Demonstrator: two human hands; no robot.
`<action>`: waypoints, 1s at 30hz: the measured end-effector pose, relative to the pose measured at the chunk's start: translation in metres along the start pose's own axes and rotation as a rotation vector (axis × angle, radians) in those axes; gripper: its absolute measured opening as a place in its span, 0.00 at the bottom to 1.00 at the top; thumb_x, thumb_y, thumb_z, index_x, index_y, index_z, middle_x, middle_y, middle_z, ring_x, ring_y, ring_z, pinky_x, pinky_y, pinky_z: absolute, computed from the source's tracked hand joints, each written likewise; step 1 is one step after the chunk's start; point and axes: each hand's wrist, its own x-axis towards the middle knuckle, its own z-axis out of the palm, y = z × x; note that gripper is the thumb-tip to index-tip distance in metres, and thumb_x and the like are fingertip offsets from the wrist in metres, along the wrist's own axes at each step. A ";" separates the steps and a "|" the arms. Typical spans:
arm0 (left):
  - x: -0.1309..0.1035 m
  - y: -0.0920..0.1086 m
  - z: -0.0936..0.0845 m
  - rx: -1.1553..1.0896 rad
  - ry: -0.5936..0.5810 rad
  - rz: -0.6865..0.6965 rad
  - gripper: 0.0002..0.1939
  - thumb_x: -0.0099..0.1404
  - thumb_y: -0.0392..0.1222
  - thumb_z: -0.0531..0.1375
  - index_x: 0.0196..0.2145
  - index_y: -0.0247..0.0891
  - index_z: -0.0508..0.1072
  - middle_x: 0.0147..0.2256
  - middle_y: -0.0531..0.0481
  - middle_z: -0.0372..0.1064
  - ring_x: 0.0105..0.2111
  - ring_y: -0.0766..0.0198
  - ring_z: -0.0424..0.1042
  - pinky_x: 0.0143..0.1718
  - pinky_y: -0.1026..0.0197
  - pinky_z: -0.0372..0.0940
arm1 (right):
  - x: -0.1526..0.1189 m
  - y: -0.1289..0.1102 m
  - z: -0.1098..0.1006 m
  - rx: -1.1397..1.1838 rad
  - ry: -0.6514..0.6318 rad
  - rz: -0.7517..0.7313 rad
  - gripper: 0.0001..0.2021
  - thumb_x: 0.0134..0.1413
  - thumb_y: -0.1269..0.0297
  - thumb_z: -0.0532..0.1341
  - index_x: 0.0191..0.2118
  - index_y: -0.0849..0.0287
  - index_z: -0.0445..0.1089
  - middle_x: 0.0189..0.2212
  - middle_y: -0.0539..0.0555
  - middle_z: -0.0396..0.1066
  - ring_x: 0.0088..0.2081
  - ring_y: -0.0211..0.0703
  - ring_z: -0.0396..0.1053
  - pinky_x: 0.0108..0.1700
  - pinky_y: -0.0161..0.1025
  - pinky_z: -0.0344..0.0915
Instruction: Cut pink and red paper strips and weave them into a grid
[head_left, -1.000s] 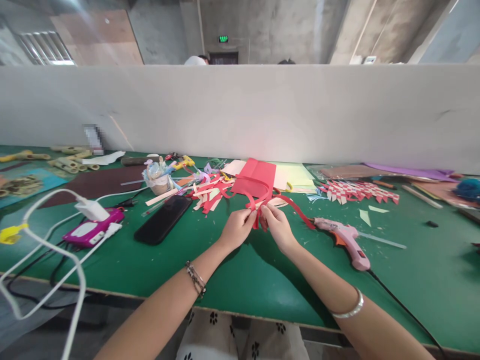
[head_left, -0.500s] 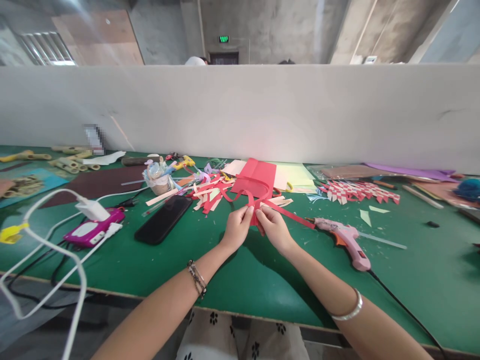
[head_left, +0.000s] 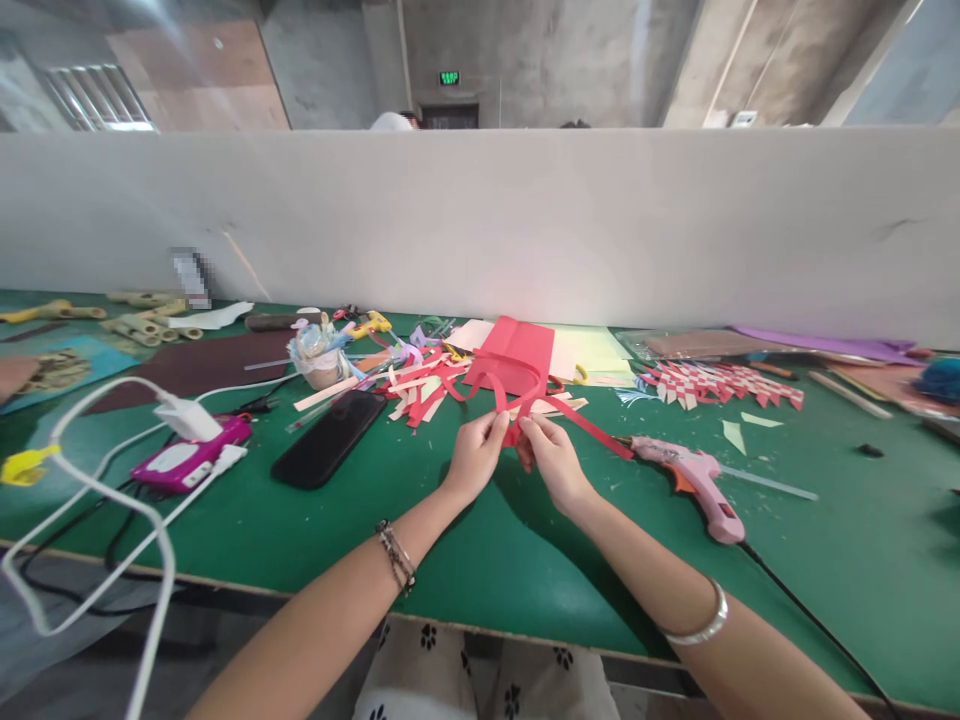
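Symmetrically, over a smooth green table [head_left: 480, 570], bare forearms [head_left: 322, 605] slant inward until the left hand [head_left: 475, 458] and right hand [head_left: 555, 465] nearly meet, fingers curled. Beyond them lies a flat, creased red sheet [head_left: 521, 342]; rightward, a pink glue gun [head_left: 697, 478]. Between the hands, thin, looping red strips [head_left: 592, 430] are pinched in each thumb-and-finger grip, one trailing toward the gun's nozzle.
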 end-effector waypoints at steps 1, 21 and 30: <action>0.000 0.000 0.000 0.010 -0.012 0.006 0.20 0.63 0.48 0.47 0.18 0.37 0.51 0.15 0.58 0.45 0.18 0.70 0.49 0.21 0.66 0.45 | 0.000 -0.001 0.000 -0.006 0.001 -0.007 0.16 0.51 0.54 0.52 0.18 0.57 0.53 0.11 0.43 0.52 0.14 0.30 0.51 0.17 0.31 0.50; 0.005 -0.001 -0.008 -0.006 0.136 -0.099 0.19 0.64 0.50 0.43 0.19 0.38 0.52 0.16 0.58 0.45 0.17 0.70 0.49 0.21 0.66 0.47 | -0.001 -0.003 0.000 0.019 -0.091 0.039 0.15 0.50 0.56 0.51 0.19 0.58 0.55 0.11 0.43 0.53 0.12 0.29 0.51 0.15 0.30 0.50; 0.013 -0.005 -0.018 0.067 -0.171 -0.187 0.22 0.60 0.52 0.48 0.15 0.37 0.56 0.13 0.57 0.53 0.15 0.70 0.54 0.19 0.66 0.49 | 0.002 -0.009 -0.005 -0.085 -0.109 -0.067 0.15 0.51 0.56 0.53 0.19 0.58 0.55 0.12 0.43 0.54 0.14 0.31 0.52 0.18 0.31 0.50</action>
